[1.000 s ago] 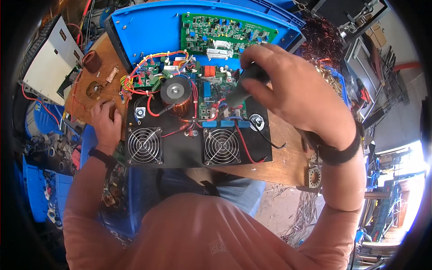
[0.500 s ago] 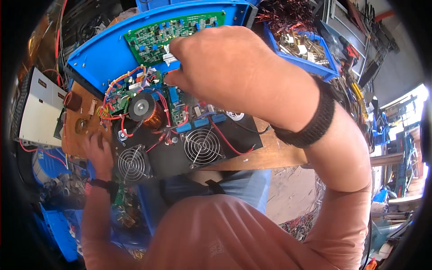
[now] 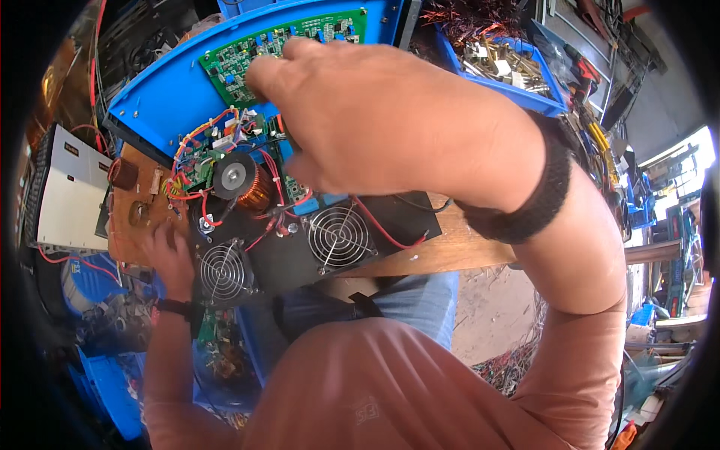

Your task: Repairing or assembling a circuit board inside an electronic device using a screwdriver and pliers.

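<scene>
In front of me lies an opened electronic unit with a blue cover (image 3: pixel 154 109) standing behind its black base (image 3: pixel 281 259). A green circuit board (image 3: pixel 232 64) is fixed inside the cover. My right hand (image 3: pixel 352 112) hovers over the unit, forefinger by that board and thumb lower down, apart; its other fingers are mostly hidden. Beneath it are wired components and a copper-wound toroidal coil (image 3: pixel 251 187). Two round fan guards (image 3: pixel 337 236) are set in the base's near side. My left hand (image 3: pixel 171 259) rests beside the base's left edge, fingers spread, holding nothing.
A wooden table (image 3: pixel 450 247) supports the unit. At the back right stands a blue bin (image 3: pixel 517 90) of metal pieces. A white-fronted box (image 3: pixel 71 195) is at the far left. A loose red wire (image 3: pixel 386 236) trails over the base. Scrap lies around the table.
My right hand has shifted slightly left; its thumb has dropped lower, away from the forefinger. The white piece seen at its fingertips no longer shows there. My left hand has hardly moved.
</scene>
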A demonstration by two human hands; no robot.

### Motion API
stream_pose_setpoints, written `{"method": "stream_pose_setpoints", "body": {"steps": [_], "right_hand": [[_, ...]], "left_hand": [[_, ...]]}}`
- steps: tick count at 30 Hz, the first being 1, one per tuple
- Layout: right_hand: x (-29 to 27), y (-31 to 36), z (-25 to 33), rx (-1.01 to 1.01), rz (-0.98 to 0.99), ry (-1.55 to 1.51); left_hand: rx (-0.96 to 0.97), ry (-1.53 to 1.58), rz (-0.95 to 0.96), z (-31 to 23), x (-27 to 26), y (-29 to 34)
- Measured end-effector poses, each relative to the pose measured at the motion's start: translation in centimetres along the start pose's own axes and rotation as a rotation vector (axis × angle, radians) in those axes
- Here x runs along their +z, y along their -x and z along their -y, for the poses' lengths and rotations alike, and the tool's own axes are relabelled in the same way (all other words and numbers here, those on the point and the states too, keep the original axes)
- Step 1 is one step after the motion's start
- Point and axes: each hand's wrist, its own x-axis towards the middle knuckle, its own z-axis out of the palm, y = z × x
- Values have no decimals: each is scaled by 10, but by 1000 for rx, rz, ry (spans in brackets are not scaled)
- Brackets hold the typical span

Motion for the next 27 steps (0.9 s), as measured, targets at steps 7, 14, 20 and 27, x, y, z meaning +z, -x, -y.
{"method": "stream_pose_setpoints", "body": {"steps": [7, 14, 20, 27], "right_hand": [[-1, 2, -4, 0, 91, -17], [3, 1, 1, 84, 42, -84], [-5, -1, 9, 224, 73, 4], [18, 6, -15, -20, -137, -96]], "left_hand": [[9, 23, -16, -1, -1, 1], [-35, 9, -21, -3, -3, -2], [-257, 393, -150, 8, -29, -8], [100, 596, 59, -154, -103, -37]]}}
